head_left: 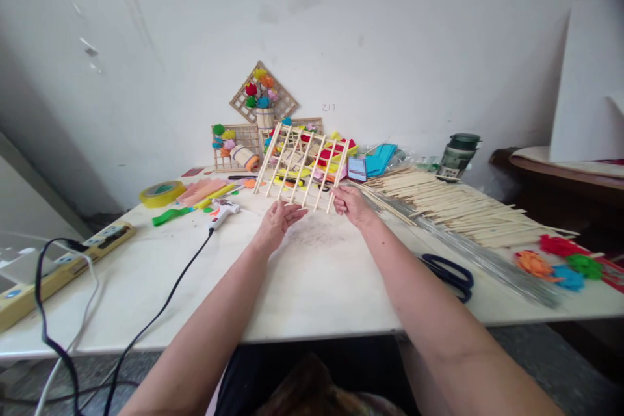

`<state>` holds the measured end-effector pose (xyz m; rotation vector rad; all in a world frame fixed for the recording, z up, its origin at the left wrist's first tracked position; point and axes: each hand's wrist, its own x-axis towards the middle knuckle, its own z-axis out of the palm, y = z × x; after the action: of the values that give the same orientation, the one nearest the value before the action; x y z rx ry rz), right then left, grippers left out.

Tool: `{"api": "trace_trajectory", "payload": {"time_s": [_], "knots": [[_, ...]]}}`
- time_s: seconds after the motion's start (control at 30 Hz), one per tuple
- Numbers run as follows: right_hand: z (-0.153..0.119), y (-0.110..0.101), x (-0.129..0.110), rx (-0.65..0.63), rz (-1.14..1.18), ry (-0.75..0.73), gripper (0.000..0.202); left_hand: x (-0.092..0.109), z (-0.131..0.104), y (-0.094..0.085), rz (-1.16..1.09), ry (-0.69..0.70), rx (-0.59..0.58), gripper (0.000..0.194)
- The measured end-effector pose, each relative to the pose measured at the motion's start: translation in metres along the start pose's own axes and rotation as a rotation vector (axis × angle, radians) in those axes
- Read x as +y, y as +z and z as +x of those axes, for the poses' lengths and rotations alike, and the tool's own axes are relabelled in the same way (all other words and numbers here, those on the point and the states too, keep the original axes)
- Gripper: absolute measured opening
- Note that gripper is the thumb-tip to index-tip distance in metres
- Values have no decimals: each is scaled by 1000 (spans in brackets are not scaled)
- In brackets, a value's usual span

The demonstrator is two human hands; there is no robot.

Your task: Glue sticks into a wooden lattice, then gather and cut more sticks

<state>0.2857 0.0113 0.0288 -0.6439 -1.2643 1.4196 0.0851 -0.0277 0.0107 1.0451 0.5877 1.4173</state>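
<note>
A lattice of thin wooden sticks (306,166) is held up, tilted, above the middle of the table. My left hand (279,226) pinches its lower edge between thumb and fingers. At the lower right corner, my right hand (351,206) is closed on the side stick. Behind the lattice, and partly covered by it, are finished grids with bright flowers in small stick baskets (264,118). A white glue gun (224,213) lies on the table left of my left hand.
Loose sticks (453,201), wire lengths (487,266), dark-handled scissors (448,275) and coloured flowers (568,276) lie at right, with a dark green bottle (458,155) behind. At left are yellow tape (162,194), a power strip (68,266) and cords. A wall (390,32) rises behind.
</note>
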Motion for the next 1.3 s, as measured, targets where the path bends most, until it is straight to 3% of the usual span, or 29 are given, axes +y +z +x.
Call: {"api": "trace_trajectory", "payload": {"time_s": [0.13,0.3,0.5,0.6,0.73,0.97,1.17,1.3], "knots": [[0,-9,-5,1,11,-36,31,4,6,-9,-67,3,118,57],[-1,-17,-6,-22,-21,-27,33,11,12,-25,-74,131,366,24],[-1,-24,-2,-76,-99,43,33,21,16,-40,-49,184,533,18],[-2,-26,-2,-130,-142,84,31,26,18,-48,40,128,544,34],[-3,-26,-2,-182,-192,136,31,29,16,-50,249,66,460,50],[-3,-28,0,-215,-263,179,31,28,11,-40,327,106,342,41],[-4,-19,-2,-206,-263,104,31,28,12,-36,213,132,491,35],[-3,-18,-2,-113,-139,76,31,31,12,-39,69,107,577,24]]}}
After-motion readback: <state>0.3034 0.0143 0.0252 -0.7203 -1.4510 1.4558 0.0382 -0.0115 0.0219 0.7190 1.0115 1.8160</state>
